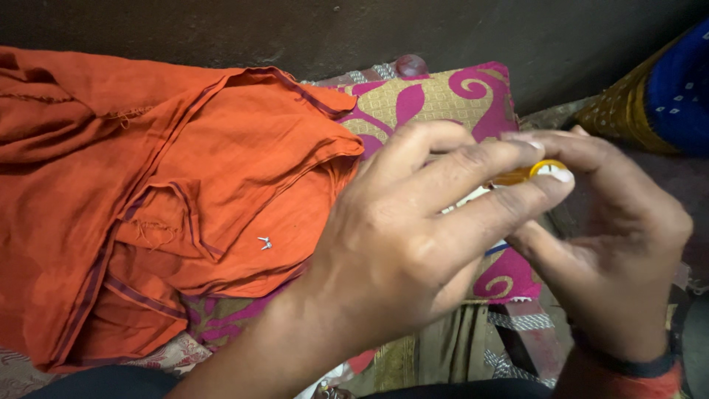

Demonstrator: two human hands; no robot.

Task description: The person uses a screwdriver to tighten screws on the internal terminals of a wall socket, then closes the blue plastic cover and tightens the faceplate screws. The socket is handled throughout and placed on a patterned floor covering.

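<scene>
My left hand and my right hand meet at the right of the head view, fingertips together on a small yellow-orange object; most of it is hidden by the fingers, so its kind is unclear. Both hands hover over a beige cushion with magenta swirls. An orange cloth garment with dark maroon trim lies crumpled to the left, partly over the cushion. A tiny metal hook is fixed on the orange cloth, a short way left of my left wrist.
A dark wall runs along the back. A blue and gold patterned fabric lies at the upper right. More patterned cloth sits below the hands. A small round pinkish thing rests behind the cushion.
</scene>
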